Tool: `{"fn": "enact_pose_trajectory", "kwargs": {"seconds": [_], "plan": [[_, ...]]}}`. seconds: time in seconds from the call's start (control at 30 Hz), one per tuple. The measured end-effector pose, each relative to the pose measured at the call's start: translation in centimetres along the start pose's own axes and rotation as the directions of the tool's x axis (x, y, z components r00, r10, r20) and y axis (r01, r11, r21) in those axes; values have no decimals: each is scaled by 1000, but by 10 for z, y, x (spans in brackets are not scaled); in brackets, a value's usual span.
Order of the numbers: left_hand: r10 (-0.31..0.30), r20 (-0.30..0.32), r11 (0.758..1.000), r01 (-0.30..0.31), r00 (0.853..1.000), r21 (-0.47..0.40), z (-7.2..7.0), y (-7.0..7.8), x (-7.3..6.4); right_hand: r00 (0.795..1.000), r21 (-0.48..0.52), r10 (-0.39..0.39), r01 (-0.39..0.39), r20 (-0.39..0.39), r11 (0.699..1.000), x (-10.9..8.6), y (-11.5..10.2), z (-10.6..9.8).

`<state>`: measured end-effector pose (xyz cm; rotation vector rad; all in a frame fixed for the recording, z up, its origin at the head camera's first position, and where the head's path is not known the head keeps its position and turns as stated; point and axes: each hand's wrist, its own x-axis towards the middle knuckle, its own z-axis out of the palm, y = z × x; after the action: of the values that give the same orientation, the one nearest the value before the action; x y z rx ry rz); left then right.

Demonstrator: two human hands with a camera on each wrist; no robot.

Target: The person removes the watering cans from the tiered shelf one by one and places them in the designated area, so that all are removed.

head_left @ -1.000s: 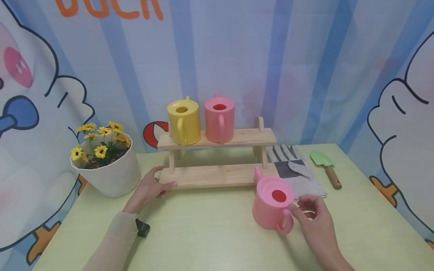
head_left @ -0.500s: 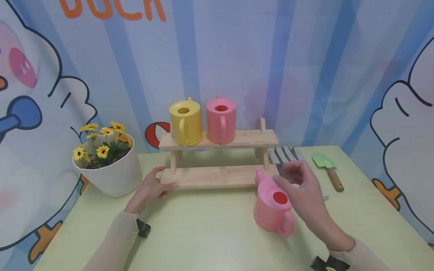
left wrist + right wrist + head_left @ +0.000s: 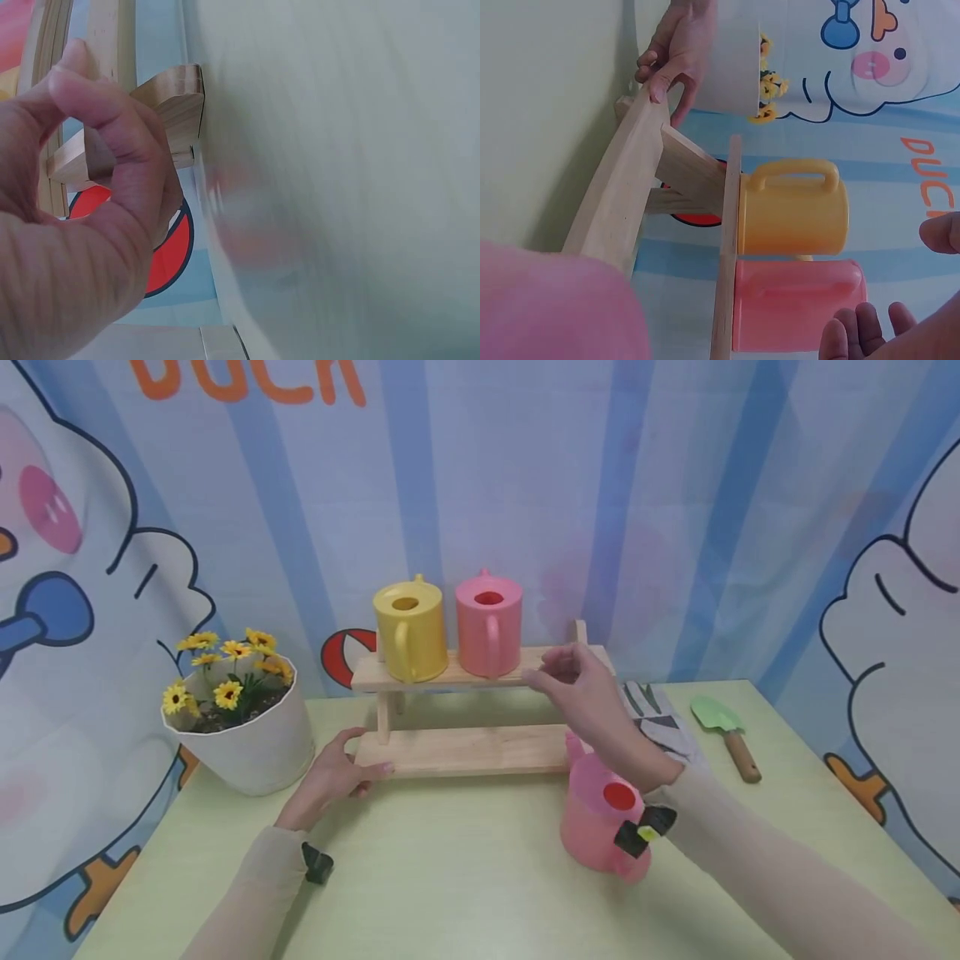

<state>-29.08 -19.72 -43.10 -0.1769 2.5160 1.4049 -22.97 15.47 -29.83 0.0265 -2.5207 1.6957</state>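
Note:
A two-tier wooden plant stand (image 3: 465,750) is at mid-table. My left hand (image 3: 330,783) grips the left end of its lower board, thumb on top; the left wrist view shows the fingers (image 3: 139,157) curled at the wood. On the upper board stand a yellow watering can (image 3: 423,643) and a pink watering can (image 3: 471,639), handles facing me. My right hand (image 3: 588,702) is just right of that pink can, fingers and thumb apart with nothing between them. Another pink watering can (image 3: 585,831) stands in front of the stand's right end, partly hidden by my right forearm.
To the left stands a white pot (image 3: 247,756) of yellow flowers (image 3: 227,695). Grey gardening gloves (image 3: 678,739) lie behind my right arm, with a green trowel (image 3: 716,714) beyond them. A cartoon-printed curtain (image 3: 675,527) hangs behind the table (image 3: 450,877).
My right hand has left the front pink watering can's handle area and moved up and left, over that can, toward the pink can on the upper board. My left hand has stayed in place.

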Motion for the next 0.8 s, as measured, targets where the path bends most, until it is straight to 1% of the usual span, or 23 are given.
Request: {"fn": "enact_pose_trajectory", "kwargs": {"seconds": [0.2, 0.47, 0.63, 0.8], "plan": [[5, 3, 1000, -5, 1000, 3, 0, 0, -1, 1000, -1, 5, -5, 8, 1000, 29, -12, 16], [-19, -7, 1000, 19, 1000, 11, 1, 1, -1, 999, -13, 32, -33, -29, 999, 57, -16, 38], [-7, 4, 1000, 7, 1000, 8, 1, 0, -1, 998, -2, 50, -50, -42, 999, 67, -20, 49], [7, 3, 1000, -7, 1000, 10, 1, -1, 1, 995, -8, 91, -91, -42, 996, 71, -23, 58]]}}
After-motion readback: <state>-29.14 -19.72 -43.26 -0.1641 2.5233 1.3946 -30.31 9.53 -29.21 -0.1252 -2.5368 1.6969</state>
